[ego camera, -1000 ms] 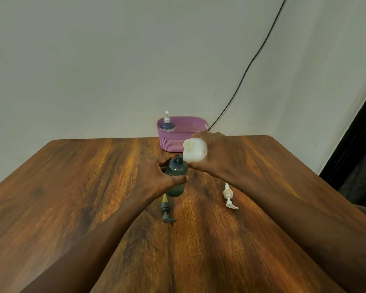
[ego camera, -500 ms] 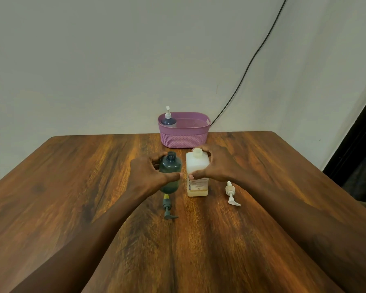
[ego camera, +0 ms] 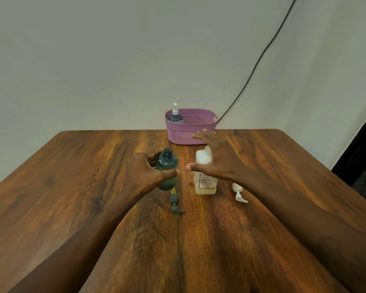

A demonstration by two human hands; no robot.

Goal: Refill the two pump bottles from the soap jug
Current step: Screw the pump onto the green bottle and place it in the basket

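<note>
We judge the teal bottle's refill to be the step in hand. The soap jug (ego camera: 205, 185) stands upright on the worktop (ego camera: 72, 187). Our right hand (ego camera: 218, 159) hangs spread wide over its shoulder, gripping nothing; whether the palm touches it we cannot tell. Just left of the jug, our left hand (ego camera: 144, 172) grips the teal bottle (ego camera: 168, 162), upright with its neck open; its fill level we cannot read. If it is full, the next move calls for the dark pump (ego camera: 175, 205), lying front-left of the jug, to go tube first into that neck. A white pump (ego camera: 238, 192) lies just right of the jug.

The wall (ego camera: 114, 60) is pale and the worktop is streaked dark wood. Behind the jug a pink basket (ego camera: 184, 136) holds a blue pump bottle (ego camera: 175, 117), and a black cable (ego camera: 256, 66) climbs the wall.
</note>
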